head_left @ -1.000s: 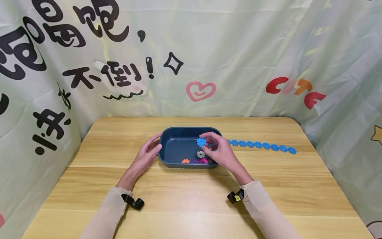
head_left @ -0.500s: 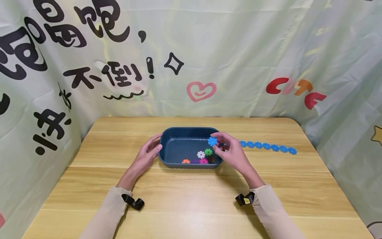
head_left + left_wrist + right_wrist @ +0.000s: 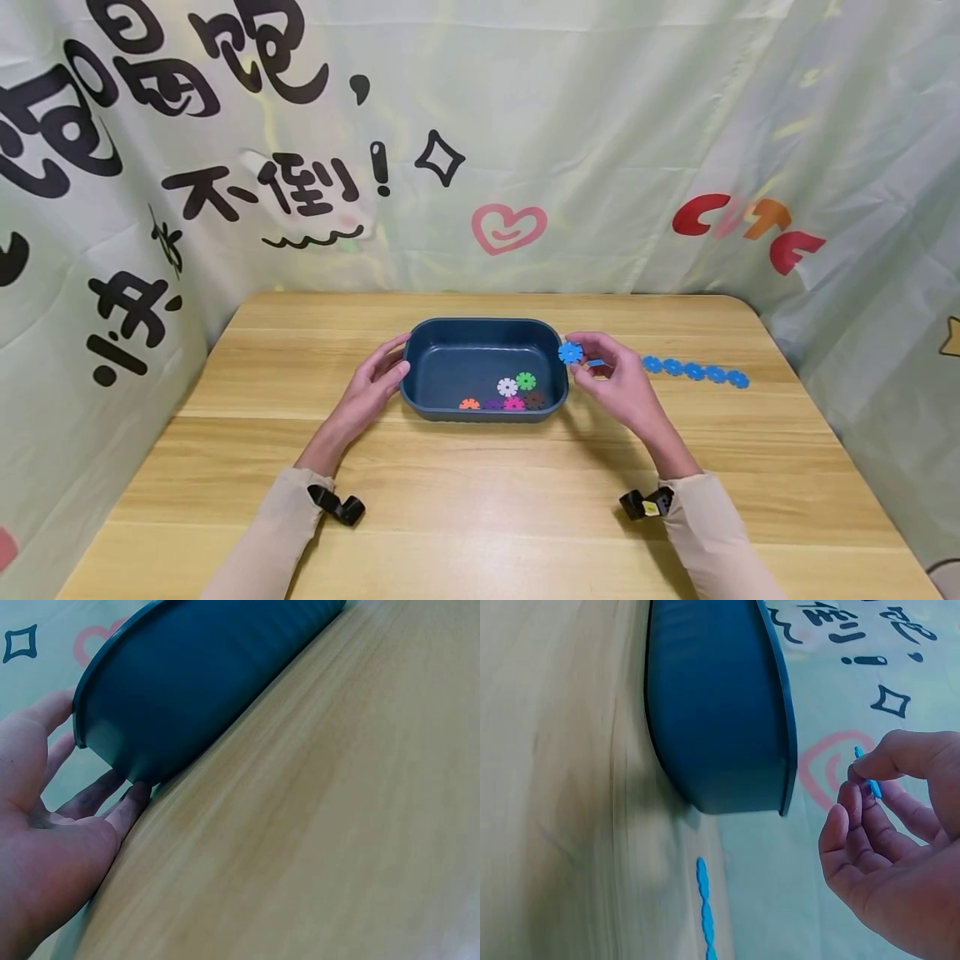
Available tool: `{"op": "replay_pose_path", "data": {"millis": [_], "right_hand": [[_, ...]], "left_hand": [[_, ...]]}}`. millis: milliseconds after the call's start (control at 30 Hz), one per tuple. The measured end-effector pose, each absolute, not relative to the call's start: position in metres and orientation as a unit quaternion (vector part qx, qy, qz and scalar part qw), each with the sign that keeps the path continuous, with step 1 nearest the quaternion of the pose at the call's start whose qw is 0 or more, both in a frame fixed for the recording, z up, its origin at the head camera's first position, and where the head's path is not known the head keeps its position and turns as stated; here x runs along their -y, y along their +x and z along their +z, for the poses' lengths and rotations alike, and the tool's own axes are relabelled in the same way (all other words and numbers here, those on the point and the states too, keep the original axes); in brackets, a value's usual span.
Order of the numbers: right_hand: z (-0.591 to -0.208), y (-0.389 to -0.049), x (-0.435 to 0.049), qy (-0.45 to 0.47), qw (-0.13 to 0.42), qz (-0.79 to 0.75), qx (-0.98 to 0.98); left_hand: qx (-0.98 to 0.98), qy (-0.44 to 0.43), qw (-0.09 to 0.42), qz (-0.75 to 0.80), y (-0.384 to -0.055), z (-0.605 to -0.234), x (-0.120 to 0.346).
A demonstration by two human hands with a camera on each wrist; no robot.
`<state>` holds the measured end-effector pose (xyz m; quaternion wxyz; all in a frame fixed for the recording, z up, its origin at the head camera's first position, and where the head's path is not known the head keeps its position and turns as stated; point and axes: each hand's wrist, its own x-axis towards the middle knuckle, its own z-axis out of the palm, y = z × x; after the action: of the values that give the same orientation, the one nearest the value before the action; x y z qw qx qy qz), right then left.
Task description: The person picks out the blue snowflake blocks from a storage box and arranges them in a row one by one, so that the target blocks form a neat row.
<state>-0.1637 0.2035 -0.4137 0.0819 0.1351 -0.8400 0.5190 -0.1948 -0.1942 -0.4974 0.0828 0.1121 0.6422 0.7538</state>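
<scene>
My right hand point(image 3: 618, 379) pinches a blue snowflake disc point(image 3: 570, 353) between thumb and fingertips, just off the right end of the dark blue basin point(image 3: 480, 415). The right wrist view shows the same snowflake disc point(image 3: 874, 784) edge-on, above table height. Beyond that hand a row of blue snowflake discs point(image 3: 693, 371) lies on the table, its left part mostly hidden by the hand. My left hand point(image 3: 367, 385) rests against the basin's left end, fingers spread, touching the rim and outer wall point(image 3: 172, 697).
Inside the basin, near its front right, lie loose snowflake discs: white point(image 3: 507, 387), green point(image 3: 526, 381), orange point(image 3: 469, 404), pink point(image 3: 513, 403), purple and brown point(image 3: 534, 401). The wooden table point(image 3: 480, 508) ends at a printed cloth backdrop point(image 3: 600, 150).
My right hand has carried the blue snowflake disc rightward, from over the basin to past its right rim. The green and brown discs have come into sight. The left hand stays put.
</scene>
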Motion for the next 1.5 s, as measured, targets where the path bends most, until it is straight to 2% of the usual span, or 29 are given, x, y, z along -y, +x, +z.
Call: {"op": "replay_pose_path", "data": {"millis": [633,1500], "right_hand": [[-0.405,-0.168,-0.255,0.098,0.156,0.489,0.853],[-0.407,-0.162,-0.331,0.029,0.201,0.466,0.861]], "left_hand": [[-0.644,0.106,0.082,0.753,-0.197,-0.497,0.193],[-0.652,0.105,0.086,0.746,-0.195,-0.498,0.195]]}}
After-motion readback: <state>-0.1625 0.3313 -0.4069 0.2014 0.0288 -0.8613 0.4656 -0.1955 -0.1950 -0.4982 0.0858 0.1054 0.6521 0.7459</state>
